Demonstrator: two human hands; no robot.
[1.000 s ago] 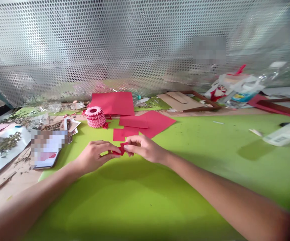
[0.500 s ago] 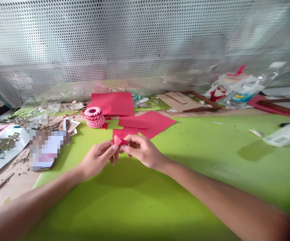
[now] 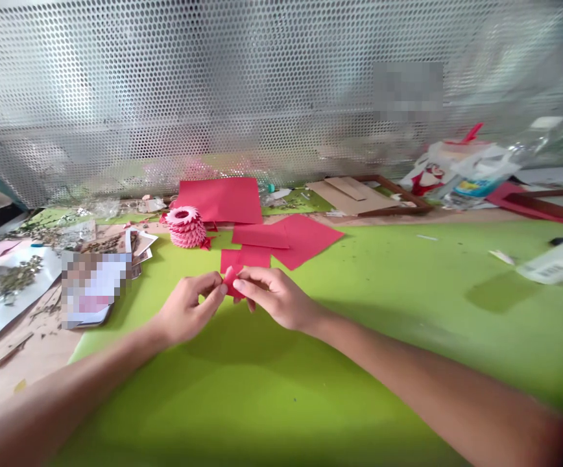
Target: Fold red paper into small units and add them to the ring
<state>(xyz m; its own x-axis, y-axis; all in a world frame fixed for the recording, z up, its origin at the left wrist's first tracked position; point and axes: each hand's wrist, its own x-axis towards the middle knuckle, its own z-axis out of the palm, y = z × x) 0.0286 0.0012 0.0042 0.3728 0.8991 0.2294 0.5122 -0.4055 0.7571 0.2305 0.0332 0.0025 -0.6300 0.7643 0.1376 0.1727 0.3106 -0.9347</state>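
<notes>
Folded red paper [image 3: 231,283], shifted since earlier, pinched by left fingers [image 3: 214,298] and right fingers [image 3: 255,293]; bottle label [image 3: 550,267] illegible.

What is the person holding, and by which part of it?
A small folded red paper: the left hand pinches its left edge, and the right hand pinches its right side.

Bright, diffuse light, soft shadows on green tabletop [image 3: 301,383], blurred, darkened right edge
</notes>
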